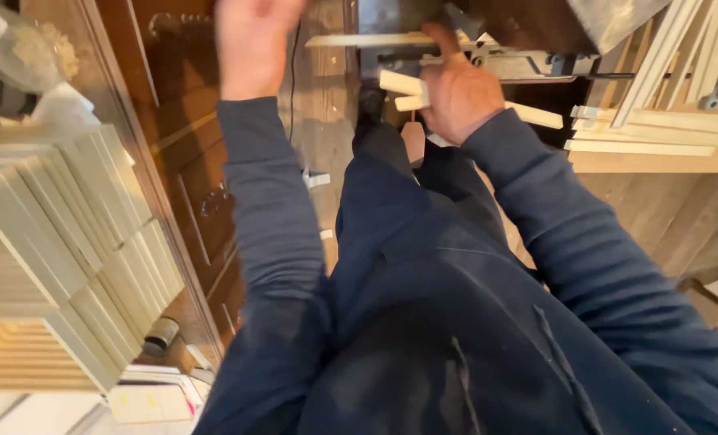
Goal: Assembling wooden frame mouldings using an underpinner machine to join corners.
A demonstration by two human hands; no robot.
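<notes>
Big stack of pale wooden frame pieces fills the nine o'clock side, fanned like steps beside a dark wooden cabinet. Over at two o'clock, long pale wood strips lie piled on a bench, more leaning above them. At twelve o'clock sits a metal machine, a pale strip lying across its front. The right hand is at one o'clock, fingers wrapped around short wood sticks, index stretched up toward the machine. The left hand is raised at eleven o'clock, blurred; can't tell its fingers. Both sleeves are dark blue.
</notes>
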